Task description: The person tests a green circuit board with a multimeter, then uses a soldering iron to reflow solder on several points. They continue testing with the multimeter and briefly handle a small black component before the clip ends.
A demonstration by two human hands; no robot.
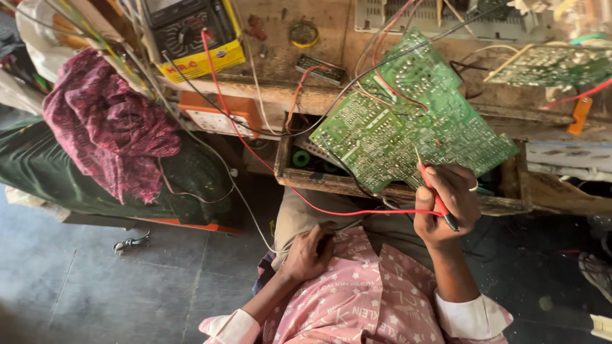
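Observation:
My right hand [446, 204] grips a red test probe [431, 185], its tip touching the solder side of a large green circuit board [408, 121] that leans on the edge of an open wooden drawer [357, 185]. The probe's red lead [255, 153] runs up to a yellow-cased multimeter [191, 35] on the bench. My left hand [309, 251] rests in my lap on the pink shirt; its fingers curl around something dark that I cannot make out.
A maroon cloth [105, 124] lies on a dark green surface at left. A second green board [554, 64] sits at upper right, an orange box [217, 114] under the bench edge. Loose wires hang about. A small metal tool [131, 242] lies on the grey floor.

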